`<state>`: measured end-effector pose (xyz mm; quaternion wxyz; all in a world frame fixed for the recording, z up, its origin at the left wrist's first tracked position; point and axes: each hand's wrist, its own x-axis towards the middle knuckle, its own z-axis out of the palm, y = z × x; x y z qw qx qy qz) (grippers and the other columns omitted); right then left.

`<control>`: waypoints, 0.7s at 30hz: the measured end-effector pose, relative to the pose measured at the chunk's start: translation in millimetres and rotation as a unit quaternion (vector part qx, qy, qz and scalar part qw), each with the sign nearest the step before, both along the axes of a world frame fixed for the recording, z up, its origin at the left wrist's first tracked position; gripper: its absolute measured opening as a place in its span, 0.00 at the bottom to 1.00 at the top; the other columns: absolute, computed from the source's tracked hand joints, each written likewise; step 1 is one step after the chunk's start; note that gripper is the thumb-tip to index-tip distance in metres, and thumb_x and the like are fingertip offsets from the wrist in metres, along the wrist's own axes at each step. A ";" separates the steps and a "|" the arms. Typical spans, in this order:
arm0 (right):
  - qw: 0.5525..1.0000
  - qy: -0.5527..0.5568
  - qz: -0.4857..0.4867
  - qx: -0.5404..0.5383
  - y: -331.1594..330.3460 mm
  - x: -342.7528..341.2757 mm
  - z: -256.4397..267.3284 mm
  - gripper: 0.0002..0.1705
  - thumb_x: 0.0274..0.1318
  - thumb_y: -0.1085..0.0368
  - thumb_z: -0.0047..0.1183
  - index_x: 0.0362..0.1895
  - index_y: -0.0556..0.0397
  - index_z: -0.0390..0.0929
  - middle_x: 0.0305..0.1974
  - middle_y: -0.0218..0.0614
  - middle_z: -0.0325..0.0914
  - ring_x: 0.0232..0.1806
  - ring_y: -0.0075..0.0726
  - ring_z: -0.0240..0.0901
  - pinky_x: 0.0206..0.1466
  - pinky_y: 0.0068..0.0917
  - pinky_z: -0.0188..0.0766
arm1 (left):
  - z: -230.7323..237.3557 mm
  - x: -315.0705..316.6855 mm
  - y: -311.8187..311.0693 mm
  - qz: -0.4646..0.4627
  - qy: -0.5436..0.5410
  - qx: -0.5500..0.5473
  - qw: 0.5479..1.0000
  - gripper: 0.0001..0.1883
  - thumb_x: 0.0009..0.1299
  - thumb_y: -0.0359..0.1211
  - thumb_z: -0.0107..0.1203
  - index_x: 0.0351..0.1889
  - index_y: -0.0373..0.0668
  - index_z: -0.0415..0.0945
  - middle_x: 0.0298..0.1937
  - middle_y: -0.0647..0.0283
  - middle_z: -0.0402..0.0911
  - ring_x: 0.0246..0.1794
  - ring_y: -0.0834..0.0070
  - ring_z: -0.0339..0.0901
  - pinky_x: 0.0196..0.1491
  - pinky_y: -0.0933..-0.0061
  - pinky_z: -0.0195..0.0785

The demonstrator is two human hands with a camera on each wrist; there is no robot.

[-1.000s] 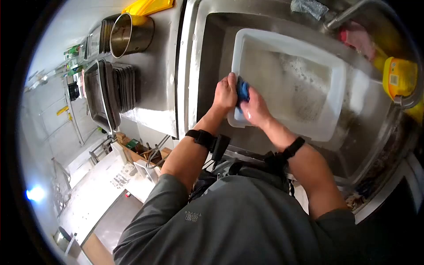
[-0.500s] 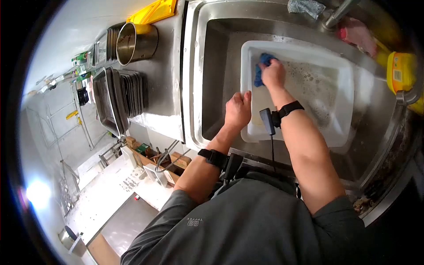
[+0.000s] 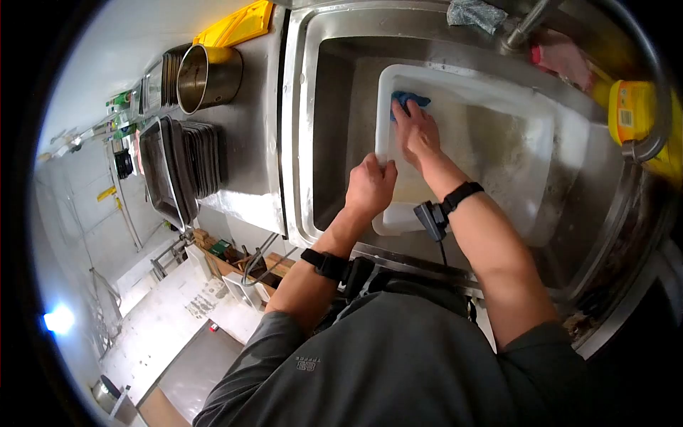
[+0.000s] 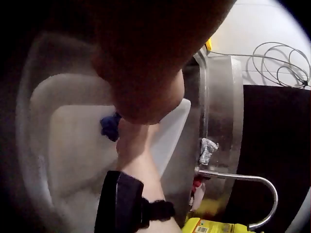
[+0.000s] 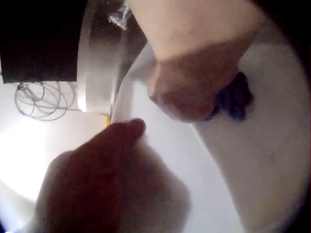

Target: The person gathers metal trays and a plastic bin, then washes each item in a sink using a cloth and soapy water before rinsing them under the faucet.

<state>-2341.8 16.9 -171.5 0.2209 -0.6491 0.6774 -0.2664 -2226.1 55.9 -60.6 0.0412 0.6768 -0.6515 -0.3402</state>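
A white plastic tub (image 3: 384,128) with shallow cloudy water lies inside a metal sink. My left hand (image 3: 371,186) grips its left rim, thumb over the edge. Farther along that same side, my right hand (image 3: 417,135) holds a crumpled blue cloth (image 3: 409,98) against the inner wall near the far left corner. Seen from the right wrist, the cloth (image 5: 235,97) bunches out from under the curled right hand (image 5: 194,82), with the left hand (image 5: 107,174) beside it on the rim. The left wrist view is dark, showing the cloth (image 4: 111,127) beyond my hand.
The steel sink (image 3: 341,128) surrounds the tub. At its right are a faucet pipe (image 3: 530,25) and a yellow container (image 3: 633,114). On the left counter stand a metal pot (image 3: 224,78) and stacked baking trays (image 3: 203,158). A crumpled silvery wrapper (image 3: 477,14) lies on the back ledge.
Both hands were together at the tub's left rim. The right hand then moved inside with the cloth, and is now against the left wall near the far corner; the left hand stays at the rim.
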 end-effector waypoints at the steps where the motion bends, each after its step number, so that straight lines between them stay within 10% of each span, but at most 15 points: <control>1: 1.000 -0.002 -0.003 0.000 -4.0 1.1 -1.1 0.18 0.57 0.64 0.44 0.53 0.49 0.69 0.50 0.47 0.69 0.49 0.58 0.71 0.52 0.48 0.67 | -1.5 1.8 2.1 0.000 -0.007 -0.006 1.000 0.17 0.67 0.40 0.51 0.29 0.32 0.70 0.28 0.40 0.77 0.33 0.41 0.75 0.36 0.50 0.69; 3: 0.986 0.061 0.051 0.148 -17.0 -5.4 11.9 0.20 0.58 0.63 0.43 0.56 0.45 0.69 0.53 0.45 0.66 0.51 0.58 0.69 0.54 0.47 0.65 | -4.8 5.4 3.3 -0.003 -0.014 -0.012 1.000 0.15 0.66 0.39 0.52 0.29 0.32 0.70 0.28 0.40 0.77 0.32 0.41 0.76 0.36 0.50 0.69; 10: 0.991 0.097 0.007 0.095 11.6 -52.7 -12.8 0.23 0.57 0.59 0.50 0.58 0.42 0.72 0.54 0.45 0.68 0.56 0.56 0.65 0.56 0.48 0.65 | 10.7 9.0 -5.1 -0.013 0.024 -0.024 0.999 0.13 0.64 0.35 0.52 0.29 0.33 0.69 0.26 0.40 0.77 0.32 0.43 0.76 0.34 0.52 0.70; 21: 0.910 -0.040 -0.325 0.256 53.2 -169.8 -97.0 0.20 0.58 0.65 0.50 0.55 0.53 0.72 0.56 0.50 0.69 0.57 0.57 0.66 0.57 0.48 0.67 | 26.5 0.4 5.9 -0.033 0.035 0.041 0.998 0.13 0.65 0.35 0.52 0.28 0.32 0.68 0.25 0.40 0.76 0.31 0.42 0.76 0.34 0.51 0.70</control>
